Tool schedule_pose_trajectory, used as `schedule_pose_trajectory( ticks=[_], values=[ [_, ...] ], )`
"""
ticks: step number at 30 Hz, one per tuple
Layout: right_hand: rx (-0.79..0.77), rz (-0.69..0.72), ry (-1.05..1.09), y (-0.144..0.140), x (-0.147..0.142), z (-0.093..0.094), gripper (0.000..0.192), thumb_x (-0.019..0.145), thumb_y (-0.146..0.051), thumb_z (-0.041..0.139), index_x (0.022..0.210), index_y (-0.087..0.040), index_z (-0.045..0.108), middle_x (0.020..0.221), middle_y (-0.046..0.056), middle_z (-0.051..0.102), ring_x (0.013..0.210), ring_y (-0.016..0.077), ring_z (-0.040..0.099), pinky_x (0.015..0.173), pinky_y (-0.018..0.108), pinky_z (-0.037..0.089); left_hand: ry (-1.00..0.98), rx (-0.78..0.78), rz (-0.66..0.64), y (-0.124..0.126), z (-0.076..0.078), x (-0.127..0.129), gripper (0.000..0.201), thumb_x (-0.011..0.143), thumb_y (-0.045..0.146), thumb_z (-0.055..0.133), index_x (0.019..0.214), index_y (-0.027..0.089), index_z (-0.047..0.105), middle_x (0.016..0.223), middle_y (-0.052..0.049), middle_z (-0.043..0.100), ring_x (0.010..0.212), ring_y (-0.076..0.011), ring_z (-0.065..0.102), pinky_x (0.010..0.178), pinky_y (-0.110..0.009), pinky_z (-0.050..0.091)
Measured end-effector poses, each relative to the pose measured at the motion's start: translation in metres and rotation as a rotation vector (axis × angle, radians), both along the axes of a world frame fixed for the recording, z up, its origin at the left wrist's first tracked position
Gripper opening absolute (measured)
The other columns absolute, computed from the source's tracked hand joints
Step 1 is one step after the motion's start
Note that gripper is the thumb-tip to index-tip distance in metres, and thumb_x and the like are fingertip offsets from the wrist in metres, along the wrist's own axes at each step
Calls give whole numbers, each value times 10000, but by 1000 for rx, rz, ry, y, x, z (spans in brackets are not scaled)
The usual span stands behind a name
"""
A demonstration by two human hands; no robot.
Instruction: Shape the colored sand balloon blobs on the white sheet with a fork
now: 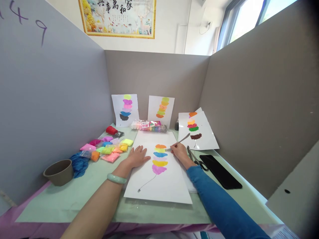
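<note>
My left hand lies flat on the left edge of a white sheet of paper, its fingers apart. Down the sheet runs a stack of coloured clay patches: orange, yellow-green, blue, pale lilac, yellow and violet, with a thin drawn line trailing from the lowest. In my right hand is a metal fork, gripped so that its handle points up and away to the right. The tines reach the right edge of the upper patches; whether they touch the clay I cannot tell.
Several bags of coloured clay, a blue cloth and a brown pot are at left. Scissors and a black phone-like slab lie at right. Behind are a bag of markers and finished-looking sheets. Grey partitions enclose the table.
</note>
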State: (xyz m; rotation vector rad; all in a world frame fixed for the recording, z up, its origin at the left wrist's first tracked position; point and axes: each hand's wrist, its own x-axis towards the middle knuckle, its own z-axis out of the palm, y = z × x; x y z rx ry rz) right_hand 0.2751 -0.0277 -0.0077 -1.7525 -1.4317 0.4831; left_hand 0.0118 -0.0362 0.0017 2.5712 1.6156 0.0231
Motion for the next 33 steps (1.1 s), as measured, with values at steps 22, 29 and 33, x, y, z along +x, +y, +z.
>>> schedule_pose_trajectory(
  ticks=[22,29,33],
  values=[
    [37,-12,130,4,4,-8,138,772,-233,551,811,-144,649,615,25,686,479,105,571,515,207,409,10,-12,-5,-1,2,0,671,927,589,242,1431,154,329,1558,-174,190,1444,-297,116,1131,-543,103],
    [4,-33,79,2,0,-4,153,787,-214,542,847,-135,658,623,29,682,509,112,592,536,208,407,13,-20,1,0,2,0,666,923,599,239,1433,178,324,1565,-157,180,1447,-287,108,1134,-536,98],
    [-3,-40,69,-1,-2,0,146,784,-204,536,831,-138,657,612,26,678,495,109,588,535,209,407,22,-16,2,0,2,0,673,924,603,230,1436,177,320,1564,-156,183,1447,-287,109,1135,-532,101]
  ],
)
